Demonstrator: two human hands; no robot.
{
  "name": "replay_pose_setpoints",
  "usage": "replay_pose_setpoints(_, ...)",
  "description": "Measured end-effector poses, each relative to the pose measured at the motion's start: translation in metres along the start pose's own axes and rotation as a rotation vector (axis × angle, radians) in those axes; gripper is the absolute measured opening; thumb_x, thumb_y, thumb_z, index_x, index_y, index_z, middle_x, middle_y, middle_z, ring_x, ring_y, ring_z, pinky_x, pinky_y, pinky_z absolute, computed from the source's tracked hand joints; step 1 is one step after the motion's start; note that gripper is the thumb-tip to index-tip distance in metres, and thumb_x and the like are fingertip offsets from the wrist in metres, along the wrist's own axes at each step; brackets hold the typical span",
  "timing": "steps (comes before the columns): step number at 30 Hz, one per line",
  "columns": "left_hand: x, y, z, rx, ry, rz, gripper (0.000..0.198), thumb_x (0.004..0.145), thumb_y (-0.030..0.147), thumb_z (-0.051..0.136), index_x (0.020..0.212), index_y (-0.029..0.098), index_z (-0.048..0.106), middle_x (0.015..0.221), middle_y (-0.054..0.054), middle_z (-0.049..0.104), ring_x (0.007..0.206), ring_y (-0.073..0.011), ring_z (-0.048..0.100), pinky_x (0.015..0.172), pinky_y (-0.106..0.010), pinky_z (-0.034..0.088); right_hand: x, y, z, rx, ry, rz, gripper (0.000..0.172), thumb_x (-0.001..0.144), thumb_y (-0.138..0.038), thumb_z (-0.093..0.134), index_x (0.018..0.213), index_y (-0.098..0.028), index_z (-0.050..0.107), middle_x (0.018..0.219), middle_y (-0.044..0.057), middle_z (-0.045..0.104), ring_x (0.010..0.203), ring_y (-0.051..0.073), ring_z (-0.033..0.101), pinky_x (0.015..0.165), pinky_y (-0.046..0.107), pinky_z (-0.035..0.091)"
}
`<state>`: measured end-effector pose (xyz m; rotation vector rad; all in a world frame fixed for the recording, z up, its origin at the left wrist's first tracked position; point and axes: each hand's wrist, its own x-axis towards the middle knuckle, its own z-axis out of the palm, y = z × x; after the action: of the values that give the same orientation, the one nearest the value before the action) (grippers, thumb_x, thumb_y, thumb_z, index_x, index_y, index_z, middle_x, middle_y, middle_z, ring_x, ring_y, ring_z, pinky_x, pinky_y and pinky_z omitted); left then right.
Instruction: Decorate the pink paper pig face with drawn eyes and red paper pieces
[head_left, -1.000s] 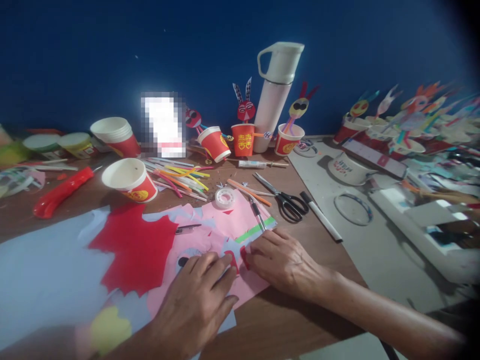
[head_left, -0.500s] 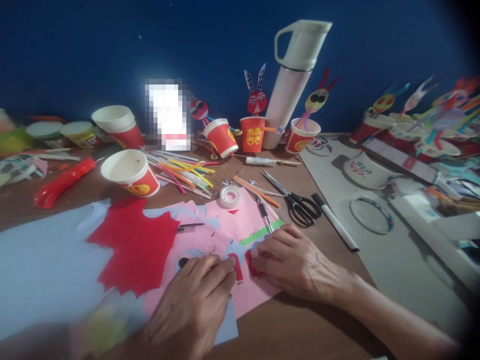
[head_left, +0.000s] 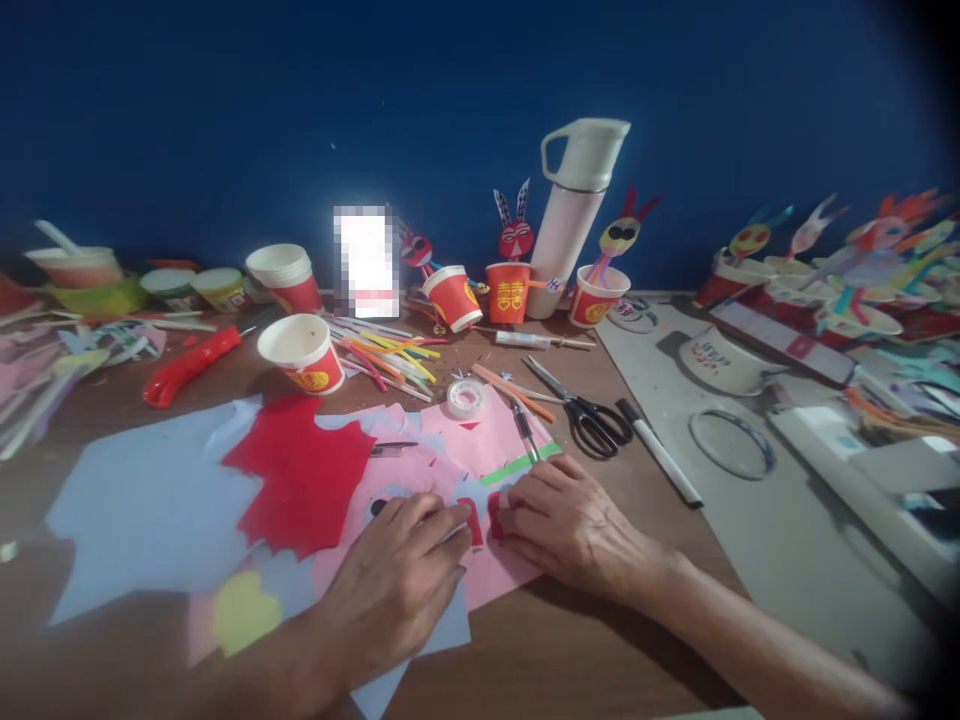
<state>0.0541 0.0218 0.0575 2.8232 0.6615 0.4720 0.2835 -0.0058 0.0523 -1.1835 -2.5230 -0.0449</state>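
Two small red paper strips lie side by side on pink and pale blue paper. My left hand (head_left: 409, 570) has its fingers bent together at the left strip (head_left: 472, 522); its fingertips are partly hidden. Fingers bunched, my right hand (head_left: 574, 515) presses on the right strip (head_left: 496, 514), covering part of it. A big jagged red sheet (head_left: 300, 475) lies left of my hands on pale blue paper (head_left: 150, 500). Beyond the hands are a tape roll (head_left: 466, 399), a pen (head_left: 526, 430) and a small cutter (head_left: 394, 450).
Black-handled scissors (head_left: 592, 420) and a marker (head_left: 660, 453) lie beyond my right hand. Farther back are a paper cup (head_left: 301, 355), coloured sticks (head_left: 390, 350), a red-handled tool (head_left: 191, 368), decorated cups (head_left: 509, 292) and a tall flask (head_left: 570, 230). A bracelet (head_left: 731, 443) lies right.
The camera view has shifted up and to the left, showing more of the left side. Both hands remain at the red strips, with almost no movement against the paper.
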Motion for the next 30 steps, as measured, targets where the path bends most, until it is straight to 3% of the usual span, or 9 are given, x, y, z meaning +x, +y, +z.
replay_pose_setpoints(11,-0.001,0.003,0.000,0.047,0.017,0.028,0.024,0.087,0.013,0.046,0.106,0.018,0.059,0.114,-0.008,0.062,0.094,-0.0222,0.049,0.076,-0.038,0.047,-0.003,0.001,0.005,0.021,0.034,-0.007,0.019,0.088,-0.030,0.055,0.073,-0.019,0.060,0.076,0.002,0.061,0.074,0.017,0.048,0.072,0.032,0.033)
replay_pose_setpoints(16,0.001,0.006,-0.005,0.039,-0.021,0.009,0.022,0.087,0.013,0.047,0.105,0.018,0.060,0.111,-0.007,0.062,0.093,-0.0214,0.049,0.076,-0.037,0.047,-0.004,0.003,0.001,0.080,0.094,0.021,0.023,0.088,-0.039,0.054,0.079,-0.019,0.062,0.074,0.002,0.061,0.072,0.016,0.049,0.070,0.031,0.032)
replay_pose_setpoints(19,0.001,0.007,-0.007,0.052,-0.010,0.010,0.022,0.087,0.013,0.047,0.104,0.019,0.060,0.109,-0.006,0.063,0.091,-0.0209,0.051,0.075,-0.036,0.048,-0.004,0.005,-0.003,0.116,0.136,0.066,0.022,0.091,-0.035,0.050,0.084,-0.019,0.064,0.073,0.002,0.061,0.071,0.016,0.050,0.069,0.032,0.031)
replay_pose_setpoints(25,-0.001,-0.005,0.010,0.103,0.178,0.142,0.021,0.085,0.016,0.045,0.099,0.017,0.061,0.102,-0.008,0.066,0.087,-0.0212,0.053,0.071,-0.034,0.049,-0.004,0.005,-0.003,0.171,0.157,0.151,0.016,0.090,-0.019,0.048,0.084,-0.019,0.063,0.070,0.002,0.062,0.069,0.017,0.050,0.068,0.032,0.031)
replay_pose_setpoints(30,-0.002,-0.017,0.028,0.229,0.284,0.115,0.010,0.083,0.018,0.053,0.085,0.021,0.063,0.101,-0.001,0.068,0.078,-0.0176,0.053,0.062,-0.029,0.047,-0.003,0.004,0.005,0.291,0.166,0.161,0.017,0.089,-0.015,0.045,0.088,-0.019,0.062,0.071,0.003,0.064,0.068,0.017,0.053,0.068,0.033,0.033)
